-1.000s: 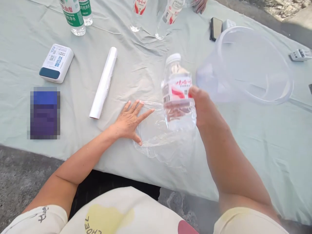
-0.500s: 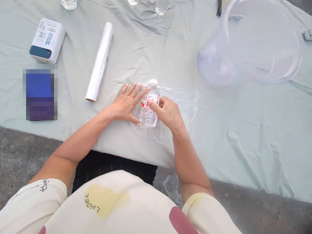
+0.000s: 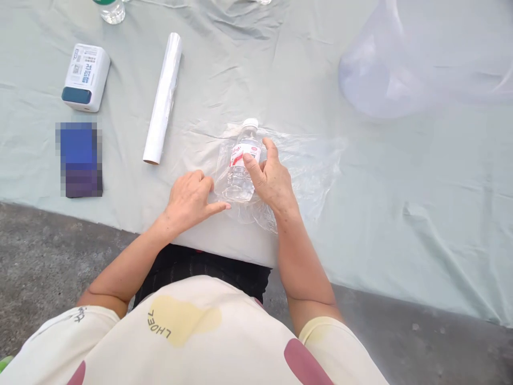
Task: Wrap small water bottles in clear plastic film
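Note:
A clear plastic water bottle point(image 3: 240, 179) with a white cap and a red-and-white label lies on a crumpled sheet of clear plastic film point(image 3: 308, 160), cap pointing away from me. My right hand point(image 3: 274, 179) is at the bottle's right side, thumb across the label and index finger raised beside it. The remaining fingers are hidden behind the hand. To the left of the bottle, my left hand point(image 3: 191, 198) rests near the film's edge with its fingers curled and thumb stretched out apart from them. Nothing shows between thumb and fingers.
A roll of plastic film point(image 3: 163, 99) lies to the left. Farther left are a white device with a dark teal end point(image 3: 86, 77) and a pixelated blue item point(image 3: 79, 159). A large translucent tub point(image 3: 372, 80) sits back right; another bottle point(image 3: 112, 12) stands at the back left.
My left hand has come off the bottle's left side, moving left and toward me, its fingers going from spread to curled. My right index finger has lifted. The camera view has shifted.

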Tool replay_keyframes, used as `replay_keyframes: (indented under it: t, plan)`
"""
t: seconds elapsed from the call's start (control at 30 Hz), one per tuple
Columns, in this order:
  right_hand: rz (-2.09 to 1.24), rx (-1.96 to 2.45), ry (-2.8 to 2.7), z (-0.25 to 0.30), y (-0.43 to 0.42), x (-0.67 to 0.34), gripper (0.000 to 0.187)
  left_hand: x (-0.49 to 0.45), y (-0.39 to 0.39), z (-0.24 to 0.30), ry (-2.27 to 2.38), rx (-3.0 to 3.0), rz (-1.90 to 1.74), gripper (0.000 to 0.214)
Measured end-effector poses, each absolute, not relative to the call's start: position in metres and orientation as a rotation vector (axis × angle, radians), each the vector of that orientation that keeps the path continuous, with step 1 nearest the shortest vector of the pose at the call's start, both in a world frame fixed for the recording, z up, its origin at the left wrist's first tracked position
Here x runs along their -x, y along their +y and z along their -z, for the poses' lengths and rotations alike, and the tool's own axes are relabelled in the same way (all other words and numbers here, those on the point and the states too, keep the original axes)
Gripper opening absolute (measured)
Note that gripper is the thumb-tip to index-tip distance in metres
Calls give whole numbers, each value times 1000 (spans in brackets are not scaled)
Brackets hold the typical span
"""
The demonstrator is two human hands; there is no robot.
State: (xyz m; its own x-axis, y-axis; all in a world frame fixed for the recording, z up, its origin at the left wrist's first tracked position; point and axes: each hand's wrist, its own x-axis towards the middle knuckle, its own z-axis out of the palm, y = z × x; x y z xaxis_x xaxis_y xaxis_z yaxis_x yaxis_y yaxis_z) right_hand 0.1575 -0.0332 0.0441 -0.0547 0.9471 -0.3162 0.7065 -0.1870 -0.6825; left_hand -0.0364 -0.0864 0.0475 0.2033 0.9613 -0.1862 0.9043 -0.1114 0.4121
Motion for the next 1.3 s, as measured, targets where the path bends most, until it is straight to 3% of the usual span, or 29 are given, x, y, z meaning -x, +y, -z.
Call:
replay_keyframes:
  t: [0.13, 0.27, 0.57, 0.9, 1.07, 1.17, 1.3]
  plan:
    - [-1129, 1796, -1772, -43, -39, -161, 97, 19, -112, -33, 1796, -2002, -367, 9]
    - [-1101, 1743, -1842, -42, -45, -163, 100, 15, -126, -35, 1703, -1708, -635, 13]
    - [-1192, 1721, -1756, -51, -47, -165, 92, 20, -134, -34, 1522, -986, -831, 24]
    - [-1171, 1720, -1813, -55, -51, -160, 78, 17, -143, -37, 1493, -1252, -872, 23]
    - [-1200, 1755, -1780, -54, -52, -160, 84, 28, -88, -48, 1870, -1519, -1071, 9]
    - [-1161, 1760, -1794, -53, -52, -157, 93, 28, -28, -49, 1858, -1849, -871, 34]
    - [-1163, 1771, -1796, -51, -51, -153, 98, 18, 33, -47, 1850, -2006, -476, 17]
